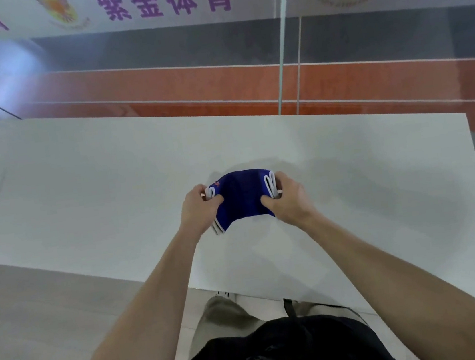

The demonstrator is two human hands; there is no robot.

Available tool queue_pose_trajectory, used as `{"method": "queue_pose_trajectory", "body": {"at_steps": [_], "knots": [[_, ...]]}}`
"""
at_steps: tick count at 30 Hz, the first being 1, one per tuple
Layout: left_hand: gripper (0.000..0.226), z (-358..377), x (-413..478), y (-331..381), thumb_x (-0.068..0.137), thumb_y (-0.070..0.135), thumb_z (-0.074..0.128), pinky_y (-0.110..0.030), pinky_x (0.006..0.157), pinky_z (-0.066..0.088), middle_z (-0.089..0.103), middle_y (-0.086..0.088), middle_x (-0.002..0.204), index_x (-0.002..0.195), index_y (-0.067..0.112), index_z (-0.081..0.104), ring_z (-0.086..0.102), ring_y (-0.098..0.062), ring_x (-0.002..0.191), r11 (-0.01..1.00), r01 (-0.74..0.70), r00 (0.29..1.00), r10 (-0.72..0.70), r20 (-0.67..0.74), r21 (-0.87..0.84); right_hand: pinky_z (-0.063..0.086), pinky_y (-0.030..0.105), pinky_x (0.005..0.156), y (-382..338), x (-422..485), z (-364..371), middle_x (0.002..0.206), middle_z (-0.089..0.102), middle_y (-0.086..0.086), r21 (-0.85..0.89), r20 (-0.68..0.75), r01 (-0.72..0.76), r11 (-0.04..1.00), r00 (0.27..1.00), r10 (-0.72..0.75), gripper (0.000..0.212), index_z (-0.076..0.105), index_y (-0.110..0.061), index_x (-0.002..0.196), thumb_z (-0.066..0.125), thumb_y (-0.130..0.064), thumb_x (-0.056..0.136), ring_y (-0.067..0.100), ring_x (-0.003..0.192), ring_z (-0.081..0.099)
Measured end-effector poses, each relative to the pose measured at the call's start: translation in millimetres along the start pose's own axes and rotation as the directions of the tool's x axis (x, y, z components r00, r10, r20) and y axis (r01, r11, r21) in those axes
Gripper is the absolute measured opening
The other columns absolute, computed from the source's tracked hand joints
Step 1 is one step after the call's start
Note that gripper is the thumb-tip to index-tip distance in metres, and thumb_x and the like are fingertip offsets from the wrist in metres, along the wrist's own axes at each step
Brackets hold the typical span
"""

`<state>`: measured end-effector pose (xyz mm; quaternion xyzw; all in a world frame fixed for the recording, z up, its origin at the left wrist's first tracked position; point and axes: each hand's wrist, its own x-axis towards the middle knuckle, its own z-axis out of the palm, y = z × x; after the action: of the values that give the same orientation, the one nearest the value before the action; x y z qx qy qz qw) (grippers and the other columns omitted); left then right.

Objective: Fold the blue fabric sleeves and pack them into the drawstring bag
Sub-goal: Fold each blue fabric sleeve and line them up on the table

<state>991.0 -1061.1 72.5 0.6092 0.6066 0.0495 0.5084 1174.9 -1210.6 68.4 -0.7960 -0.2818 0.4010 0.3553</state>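
Left hand [200, 206] & right hand [286, 200] each pinch one end of folded blue fabric sleeves w/ white-trimmed edges [241, 198], thumbs on top, fingers curled under. Bundle sits between both hands, just above white flat tabletop [97, 197], near its middle.

The blue fabric sleeves [241, 198] are bunched into one compact bundle with white-trimmed ends showing at both sides and a small red mark near the left end. The bundle is held over the middle of the white table [83, 198], gripped at each end.
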Motion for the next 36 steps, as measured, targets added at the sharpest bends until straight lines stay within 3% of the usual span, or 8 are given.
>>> {"method": "queue_pose_trajectory", "body": {"at_steps": [11,15,19,23,25,30,32,36], "knots": [[0.027,-83.9,25.7,-19.4,0.09,0.029,0.083,-0.047,0.074,0.056,0.081,-0.018,0.098,0.101,0.013,0.066,0.073,-0.033,0.08,0.996,-0.062,0.995,0.067,0.075,-0.061,0.054,0.039,0.066,-71.7,11.1,103.8,0.082,0.069,-0.001,-0.149,0.01,0.162,0.976,0.987,-0.162,0.008,0.06,-0.022,0.096,0.065,-0.027,0.1,0.026,0.075,0.066],[0.022,-128.7,39.9,-30.5,0.095,0.029,0.083,-0.04,0.074,0.049,0.08,-0.015,0.09,0.1,0.016,0.065,0.065,-0.021,0.074,0.991,-0.116,0.983,0.124,0.138,-0.059,0.043,0.034,0.062,-106.0,20.9,147.5,0.073,0.059,-0.003,-0.199,0.036,0.1,0.975,0.995,-0.094,0.031,0.046,-0.032,0.079,0.056,-0.022,0.107,0.025,0.066,0.056],[0.031,-176.5,58.6,-39.5,0.09,0.043,0.081,-0.051,0.088,0.061,0.083,-0.01,0.096,0.103,0.022,0.063,0.077,-0.033,0.09,0.991,-0.116,0.974,0.127,0.188,-0.068,0.045,0.035,0.06,-147.4,29.4,185.7,0.074,0.063,0.0,-0.186,0.103,0.053,0.981,0.994,-0.034,0.028,0.052,-0.023,0.076,0.056,-0.024,0.104,0.022,0.065,0.056],[0.034,-217.1,77.5,-52.9,0.101,0.043,0.074,-0.055,0.103,0.063,0.08,-0.012,0.119,0.123,0.021,0.059,0.079,-0.032,0.11,0.991,-0.067,0.965,0.094,0.243,-0.118,0.05,0.036,0.082,-177.9,33.7,217.3,0.1,0.058,0.003,-0.28,0.269,0.125,0.952,0.962,-0.047,0.015,0.063,-0.023,0.089,0.066,-0.035,0.098,0.018,0.087,0.057],[0.034,-229.1,83.8,-57.4,0.112,0.033,0.062,-0.049,0.096,0.066,0.077,-0.019,0.13,0.138,0.012,0.055,0.081,-0.03,0.109,0.967,0.026,0.953,0.052,0.297,-0.253,0.051,0.033,0.088,-188.5,32.4,231.0,0.114,0.055,0.0,-0.314,0.32,0.161,0.936,0.946,-0.055,0.036,0.064,-0.024,0.117,0.071,-0.05,0.093,0.014,0.1,0.057],[0.063,-254.7,86.4,-57.4,0.105,0.057,0.064,-0.055,0.106,0.061,0.077,-0.023,0.135,0.144,0.008,0.066,0.077,-0.04,0.12,0.874,0.181,0.843,0.098,0.529,-0.451,0.06,0.041,0.087,-205.3,25.9,253.0,0.12,0.063,0.003,-0.055,0.366,0.042,0.998,0.93,-0.019,0.039,0.058,-0.019,0.127,0.061,-0.04,0.093,0.027,0.109,0.067],[0.067,-257.4,84.0,-54.9,0.091,0.039,0.082,-0.054,0.11,0.059,0.073,-0.019,0.14,0.147,0.013,0.057,0.074,-0.038,0.126,0.934,0.084,0.873,0.1,0.477,-0.348,0.061,0.043,0.091,-206.2,25.4,253.9,0.124,0.069,0.003,0.004,0.381,-0.021,1.0,0.924,0.018,0.039,0.059,-0.022,0.132,0.051,-0.026,0.095,0.028,0.115,0.068],[0.042,-262.5,92.2,-57.7,0.092,0.001,0.068,-0.04,0.088,0.061,0.077,-0.013,0.121,0.131,0.016,0.067,0.074,-0.033,0.109,0.987,-0.13,0.953,0.151,0.264,-0.094,0.064,0.054,0.1,-209.0,25.9,245.2,0.112,0.081,0.012,0.275,0.244,-0.244,0.93,0.953,0.178,0.033,0.072,-0.004,0.126,0.05,-0.018,0.105,0.029,0.106,0.078]]}}
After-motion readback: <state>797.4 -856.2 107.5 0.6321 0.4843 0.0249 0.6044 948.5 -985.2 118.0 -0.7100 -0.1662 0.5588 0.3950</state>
